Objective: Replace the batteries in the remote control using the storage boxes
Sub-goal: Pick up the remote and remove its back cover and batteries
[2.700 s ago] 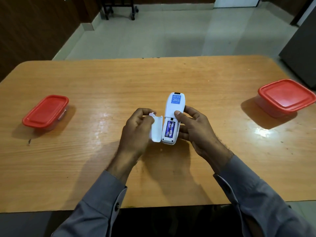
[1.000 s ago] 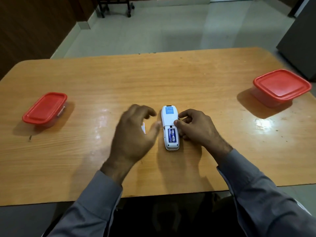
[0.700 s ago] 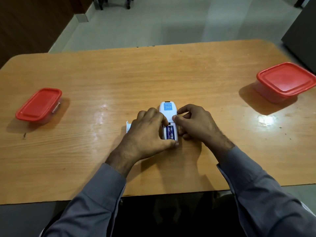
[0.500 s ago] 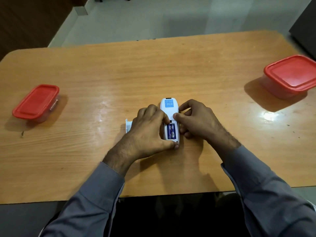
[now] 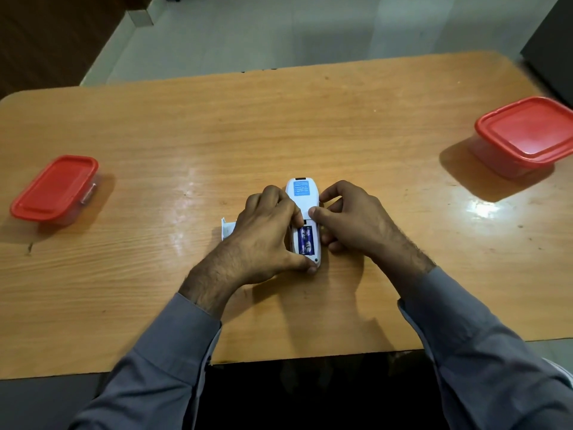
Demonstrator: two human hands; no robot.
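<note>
The white remote control [image 5: 303,197] lies face down in the middle of the wooden table [image 5: 279,119], its battery bay uncovered with purple batteries [image 5: 305,241] showing inside. My left hand [image 5: 266,237] grips the remote's left side, thumb at its near end and fingertips at the top of the bay. My right hand [image 5: 350,221] holds the remote's right side, thumb pressed on its back just above the bay. The white battery cover [image 5: 227,228] lies on the table, partly hidden behind my left hand.
A small red-lidded storage box [image 5: 54,189] stands at the table's left. A larger red-lidded storage box [image 5: 527,135] stands at the far right edge. Both lids are on. Tiled floor lies beyond the table's far edge.
The remote was laid face down on the table and the cover set down to its left. My left hand then moved onto the remote, fingertips at the battery bay. Both hands have held still for the last half second.
</note>
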